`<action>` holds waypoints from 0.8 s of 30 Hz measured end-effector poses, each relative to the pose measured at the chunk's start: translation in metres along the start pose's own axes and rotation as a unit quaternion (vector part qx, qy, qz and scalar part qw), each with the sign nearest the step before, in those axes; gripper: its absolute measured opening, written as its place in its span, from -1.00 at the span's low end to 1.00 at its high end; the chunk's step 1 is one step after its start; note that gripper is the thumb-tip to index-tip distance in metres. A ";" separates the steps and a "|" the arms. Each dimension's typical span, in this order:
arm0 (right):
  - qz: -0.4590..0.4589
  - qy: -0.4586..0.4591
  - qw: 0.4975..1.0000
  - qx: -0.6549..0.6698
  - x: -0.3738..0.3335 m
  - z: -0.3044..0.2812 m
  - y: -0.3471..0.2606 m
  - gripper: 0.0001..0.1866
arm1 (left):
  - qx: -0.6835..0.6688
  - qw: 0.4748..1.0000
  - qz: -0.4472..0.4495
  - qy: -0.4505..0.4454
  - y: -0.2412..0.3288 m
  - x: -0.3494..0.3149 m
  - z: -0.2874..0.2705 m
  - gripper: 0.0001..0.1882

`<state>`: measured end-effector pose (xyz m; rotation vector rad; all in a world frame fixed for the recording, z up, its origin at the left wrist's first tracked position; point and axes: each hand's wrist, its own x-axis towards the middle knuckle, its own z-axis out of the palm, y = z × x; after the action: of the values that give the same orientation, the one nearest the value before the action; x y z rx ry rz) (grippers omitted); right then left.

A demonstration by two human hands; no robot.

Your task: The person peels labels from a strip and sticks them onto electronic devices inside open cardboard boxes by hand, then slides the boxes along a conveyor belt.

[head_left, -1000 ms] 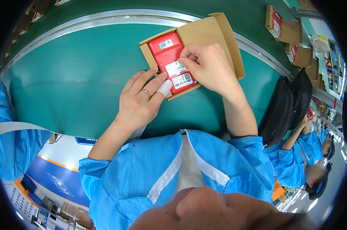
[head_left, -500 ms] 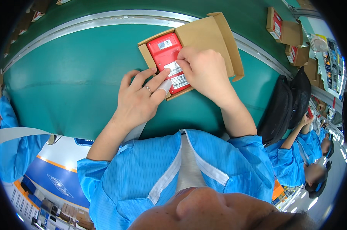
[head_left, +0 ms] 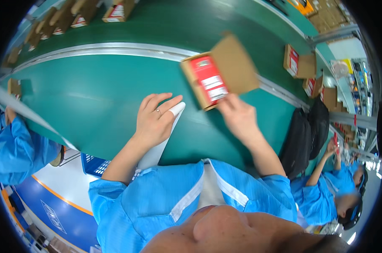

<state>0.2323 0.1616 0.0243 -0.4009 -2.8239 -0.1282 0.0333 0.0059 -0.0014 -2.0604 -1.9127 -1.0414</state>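
Note:
A brown cardboard box with its lid folded open lies tilted at the far edge of the green mat. Inside is a flat red device bearing white labels. My right hand is closed on the box's near corner, thumb and fingers pinched there; the tips are partly hidden. My left hand is apart from the box, over the mat to its left. A long white paper strip hangs from its thumb side toward my lap, apparently held there. White also covers the thumb tip.
A metal rail crosses behind the mat, with a green belt beyond. Several open boxes stand on it, left and right. Black bags sit at the right. A blue basket is below the left edge. Co-workers sit at both sides.
My right hand has left the labels and grips the box's near corner. The box sits farther toward the rail. My left hand has come off the device, and the view has shifted.

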 end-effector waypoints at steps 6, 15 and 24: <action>0.152 0.059 0.976 -0.142 0.058 -0.012 0.044 -0.73 | -0.048 0.985 -0.128 0.106 -0.042 -0.023 -0.022 -0.84; -0.263 0.192 0.940 -0.098 0.277 0.098 -0.067 -0.65 | -0.127 0.968 -0.200 0.078 -0.060 -0.030 -0.001 -0.91; -0.177 0.139 0.969 -0.101 0.316 0.149 -0.030 -0.83 | -0.111 0.972 -0.192 0.078 -0.052 -0.031 -0.006 -0.77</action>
<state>-0.1074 0.2339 -0.0270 0.0823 -2.5802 -0.5059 -0.0158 -0.0131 -0.0321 -1.6751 -2.2523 -1.5132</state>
